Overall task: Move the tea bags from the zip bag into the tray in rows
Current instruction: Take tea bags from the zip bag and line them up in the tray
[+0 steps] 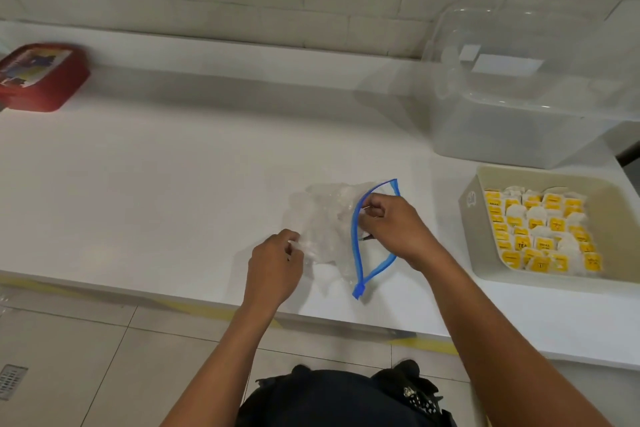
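A clear zip bag (325, 229) with a blue zipper edge lies crumpled on the white counter, its mouth gaping toward the right. My left hand (277, 263) pinches the bag's closed end at the lower left. My right hand (388, 222) is curled at the bag's mouth, gripping the blue zipper rim. No tea bag shows inside the bag. A beige tray (485, 253) stands at the right, filled with rows of yellow-and-white tea bags (540, 232).
A large clear plastic tub (519, 107) stands behind the tray against the white brick wall. A red box (41, 76) sits at the far left. The white counter (156, 201) runs wide to the left; its front edge is near my body.
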The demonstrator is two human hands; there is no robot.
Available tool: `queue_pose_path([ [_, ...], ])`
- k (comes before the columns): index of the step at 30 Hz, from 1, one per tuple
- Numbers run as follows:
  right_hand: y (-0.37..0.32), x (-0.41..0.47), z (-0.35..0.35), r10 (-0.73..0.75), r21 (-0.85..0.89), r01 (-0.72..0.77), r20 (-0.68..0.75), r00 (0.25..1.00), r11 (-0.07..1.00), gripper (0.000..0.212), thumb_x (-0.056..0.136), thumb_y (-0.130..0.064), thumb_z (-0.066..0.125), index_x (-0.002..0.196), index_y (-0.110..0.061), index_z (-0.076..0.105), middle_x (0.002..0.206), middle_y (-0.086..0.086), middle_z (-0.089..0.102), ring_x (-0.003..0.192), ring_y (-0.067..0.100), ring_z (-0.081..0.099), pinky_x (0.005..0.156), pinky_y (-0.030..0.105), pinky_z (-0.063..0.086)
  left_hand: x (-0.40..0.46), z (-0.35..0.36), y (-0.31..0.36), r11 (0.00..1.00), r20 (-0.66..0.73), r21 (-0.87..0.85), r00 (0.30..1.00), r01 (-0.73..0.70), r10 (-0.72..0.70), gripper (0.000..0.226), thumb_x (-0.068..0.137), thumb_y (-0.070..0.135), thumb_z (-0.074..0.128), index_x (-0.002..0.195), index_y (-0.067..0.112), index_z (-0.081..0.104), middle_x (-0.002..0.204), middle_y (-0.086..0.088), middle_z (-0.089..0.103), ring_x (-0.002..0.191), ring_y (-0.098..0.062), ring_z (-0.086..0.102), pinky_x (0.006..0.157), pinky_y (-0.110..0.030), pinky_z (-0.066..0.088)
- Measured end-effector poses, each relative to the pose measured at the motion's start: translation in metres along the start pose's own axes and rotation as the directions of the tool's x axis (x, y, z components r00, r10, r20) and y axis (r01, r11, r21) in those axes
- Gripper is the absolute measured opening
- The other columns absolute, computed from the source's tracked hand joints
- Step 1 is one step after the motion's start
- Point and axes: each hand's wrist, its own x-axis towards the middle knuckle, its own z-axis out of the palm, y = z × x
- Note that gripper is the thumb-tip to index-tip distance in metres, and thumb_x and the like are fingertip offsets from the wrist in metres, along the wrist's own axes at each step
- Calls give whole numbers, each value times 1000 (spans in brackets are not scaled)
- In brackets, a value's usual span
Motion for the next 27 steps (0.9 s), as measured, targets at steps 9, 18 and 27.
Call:
queue_pose_path([
  [9, 3, 2, 19, 146, -275, -132, 30, 989, 952, 22, 94, -8, 54, 112, -13, 66, 84, -1, 70, 66, 10, 68, 51, 14, 44, 1, -4, -2, 995, -6, -22, 995, 100, -100, 24, 90, 20, 60, 110, 30, 65, 85, 13, 68, 78, -8, 64, 65, -23, 41],
  [18, -5, -14, 2, 63, 19, -61, -81, 995, 998, 18, 91, -22, 67, 108, -25, 61, 73, 2, 71, 51, 12, 67, 55, 17, 53, 3, -11, -3, 988, 24, -50, 990, 143, -142, 32, 90, 18, 58, 121, 29, 59, 94, 6, 68, 83, -7, 61, 69, -24, 40],
  [27, 2, -19, 11, 142, 223, -112, -127, 982, 968, 12, 85, -11, 66, 92, -21, 67, 63, 1, 69, 53, 16, 63, 63, 31, 55, -50, -34, 88, 922, -165, -57, 914, -383, 370, 64, 82, 30, 70, 137, 38, 39, 125, 12, 41, 100, -7, 54, 81, -21, 46],
])
